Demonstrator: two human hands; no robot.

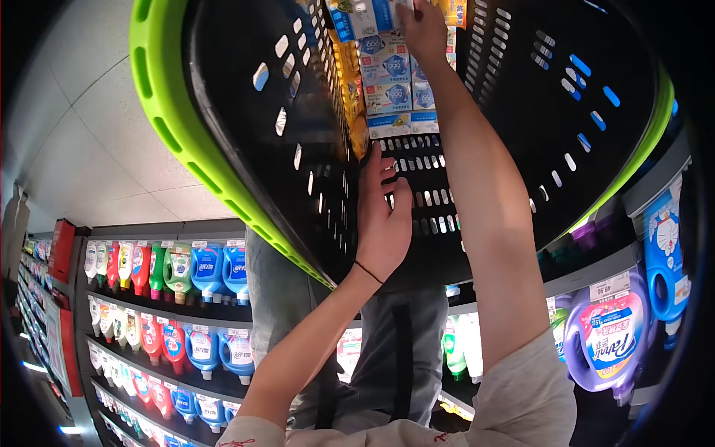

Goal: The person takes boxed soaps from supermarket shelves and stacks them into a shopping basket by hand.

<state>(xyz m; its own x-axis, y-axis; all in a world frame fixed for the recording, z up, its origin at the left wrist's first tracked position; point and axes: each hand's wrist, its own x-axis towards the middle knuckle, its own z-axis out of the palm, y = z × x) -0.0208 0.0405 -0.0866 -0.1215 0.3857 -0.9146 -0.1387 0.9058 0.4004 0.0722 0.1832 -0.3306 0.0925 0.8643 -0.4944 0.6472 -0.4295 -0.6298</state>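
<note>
Deep in a black basket (410,261) with a bright green rim, my right hand (426,33) has its fingers closed on the edge of a blue-and-white pack (372,18). Beneath that pack lie rows of small white boxes (395,67) with blue round marks. My left hand (383,212) is lower in the basket, fingers apart and holding nothing. Its fingertips are close to the bottom end of some yellow packs (350,89) along the left side of the boxes; whether they touch is unclear. A dark band circles my left wrist.
Slotted basket walls rise around both arms. Shelves of blue, red, green and white bottles (212,346) stand at left, appearing upside down. At right hang a purple bottle (611,339) and a blue one (663,253). My jeans (279,276) are close under the basket. Pale floor tiles (82,97) lie upper left.
</note>
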